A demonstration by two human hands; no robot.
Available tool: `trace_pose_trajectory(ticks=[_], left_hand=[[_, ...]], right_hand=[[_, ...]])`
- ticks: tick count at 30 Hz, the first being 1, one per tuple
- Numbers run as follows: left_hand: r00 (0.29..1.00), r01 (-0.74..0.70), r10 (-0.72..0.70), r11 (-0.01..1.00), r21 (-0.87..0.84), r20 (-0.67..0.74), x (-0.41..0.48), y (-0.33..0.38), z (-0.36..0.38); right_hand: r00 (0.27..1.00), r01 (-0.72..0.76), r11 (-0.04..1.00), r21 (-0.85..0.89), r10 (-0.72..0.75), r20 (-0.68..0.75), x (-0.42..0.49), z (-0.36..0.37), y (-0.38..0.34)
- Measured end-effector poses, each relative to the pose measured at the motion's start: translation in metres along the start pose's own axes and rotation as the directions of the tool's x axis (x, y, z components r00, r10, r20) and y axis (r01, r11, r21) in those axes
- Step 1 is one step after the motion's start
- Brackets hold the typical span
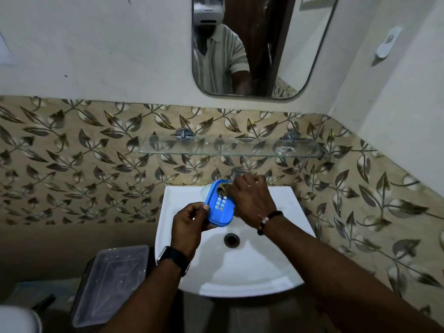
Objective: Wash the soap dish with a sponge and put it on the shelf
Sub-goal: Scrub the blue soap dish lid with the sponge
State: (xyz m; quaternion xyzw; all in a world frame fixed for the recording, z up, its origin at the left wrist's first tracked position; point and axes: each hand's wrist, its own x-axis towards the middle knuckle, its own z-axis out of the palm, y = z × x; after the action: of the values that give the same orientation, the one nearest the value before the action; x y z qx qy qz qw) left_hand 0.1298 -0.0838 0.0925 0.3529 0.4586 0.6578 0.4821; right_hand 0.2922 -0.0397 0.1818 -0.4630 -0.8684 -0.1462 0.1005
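Observation:
A blue soap dish (219, 207) with slotted holes is held tilted over the white sink (230, 267). My left hand (189, 224) grips its lower left edge. My right hand (252, 200) presses a dark, worn sponge (222, 188) into the dish's upper end; most of the sponge is hidden under my fingers. A glass shelf (230, 147) is fixed to the leaf-patterned tiles above the sink.
The tap (236, 173) stands just behind my right hand. A small clear object (284, 150) sits on the shelf's right end. A clear plastic lidded container (113, 282) rests left of the sink. A mirror (252, 46) hangs above.

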Motion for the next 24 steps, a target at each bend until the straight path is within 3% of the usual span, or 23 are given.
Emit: trace_pose_trajectory(ticks=[3, 6, 8, 11, 15, 18, 21, 24], left_hand=[[1.0, 0.004, -0.004, 1.0, -0.011, -0.001, 0.001, 0.002, 0.007], [1.0, -0.007, 0.007, 1.0, 0.003, -0.011, 0.007, 0.007, 0.003], [1.0, -0.014, 0.014, 0.999, 0.031, -0.005, 0.009, 0.008, -0.002], [1.0, -0.003, 0.003, 1.0, 0.017, -0.002, 0.005, 0.004, 0.0], [0.999, 0.008, -0.01, 0.999, -0.041, -0.051, -0.001, 0.002, 0.008], [0.994, -0.006, 0.001, 0.999, -0.044, -0.106, -0.003, 0.003, 0.012], [0.99, -0.02, 0.015, 0.999, -0.035, -0.137, -0.005, 0.004, 0.015], [0.99, -0.027, 0.024, 1.0, -0.016, -0.137, -0.004, 0.004, 0.013]], right_hand=[[0.999, -0.044, 0.989, 0.142, 0.044, 0.001, 0.001, 0.004, -0.001], [0.997, 0.079, 0.915, 0.396, -0.083, -0.007, -0.016, 0.01, -0.015], [0.982, 0.164, 0.886, 0.434, -0.186, 0.009, -0.026, 0.012, -0.014], [0.967, 0.223, 0.895, 0.387, -0.252, 0.025, -0.024, 0.009, 0.008], [0.919, 0.393, 0.916, 0.083, -0.392, -0.029, -0.014, 0.002, 0.03], [0.927, 0.339, 0.939, -0.053, -0.343, -0.153, -0.009, 0.004, 0.035], [0.95, 0.194, 0.98, -0.032, -0.196, -0.243, -0.012, 0.01, 0.022], [0.924, 0.295, 0.953, 0.068, -0.267, -0.275, -0.019, 0.023, -0.001]])
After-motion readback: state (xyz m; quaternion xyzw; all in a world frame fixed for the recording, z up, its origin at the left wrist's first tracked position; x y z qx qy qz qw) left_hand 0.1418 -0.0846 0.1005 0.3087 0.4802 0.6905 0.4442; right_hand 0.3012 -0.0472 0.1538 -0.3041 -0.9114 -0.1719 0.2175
